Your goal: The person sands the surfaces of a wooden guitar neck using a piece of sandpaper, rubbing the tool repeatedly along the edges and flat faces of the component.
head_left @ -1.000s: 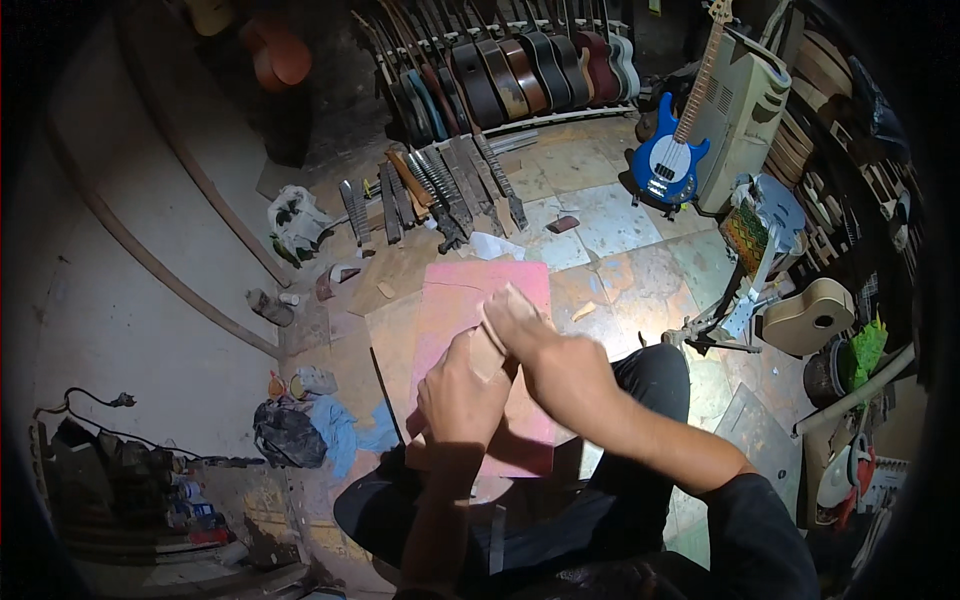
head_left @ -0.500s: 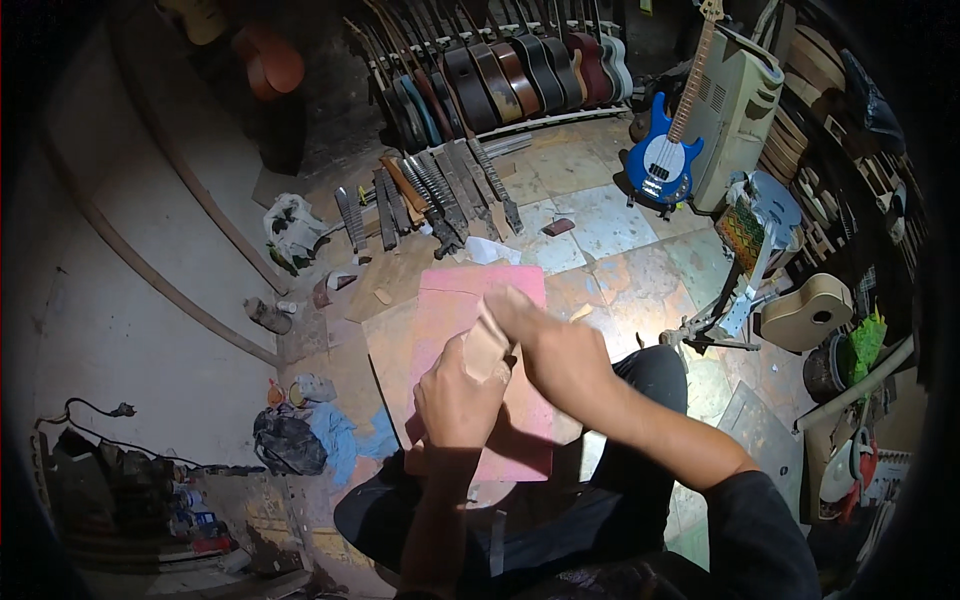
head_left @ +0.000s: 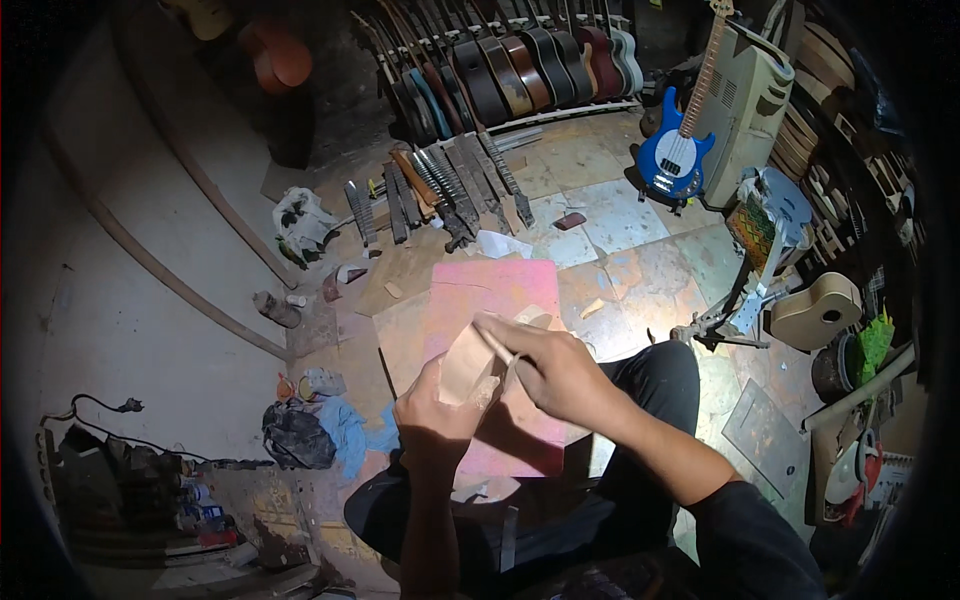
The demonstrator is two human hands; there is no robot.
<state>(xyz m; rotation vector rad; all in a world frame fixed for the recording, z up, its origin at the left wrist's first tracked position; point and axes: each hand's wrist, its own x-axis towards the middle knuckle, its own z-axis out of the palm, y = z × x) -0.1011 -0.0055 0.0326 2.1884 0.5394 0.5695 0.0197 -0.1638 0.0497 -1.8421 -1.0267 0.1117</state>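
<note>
My left hand [head_left: 432,408] is closed round a pale wooden piece [head_left: 465,365] with a smooth, flat face, held tilted above a pink board [head_left: 492,280]. My right hand [head_left: 562,368] lies across the piece's right edge, its index finger stretched along the top and the other fingers curled under. A thin tan edge [head_left: 535,317] shows just past the right knuckles; most of what those fingers hold is hidden, so its kind cannot be told. The board rests between my bent legs.
Several guitar necks [head_left: 440,190] lie on the floor ahead, before a rack of guitars [head_left: 500,80]. A blue bass guitar [head_left: 670,150] stands at the far right, an unfinished guitar body [head_left: 815,312] nearer. Left are a blue cloth [head_left: 345,435] and black bag [head_left: 297,435].
My right hand has come down and back toward me along the wooden piece, its motion blur gone. The piece has turned, showing more of its flat face. The whole view has shifted slightly.
</note>
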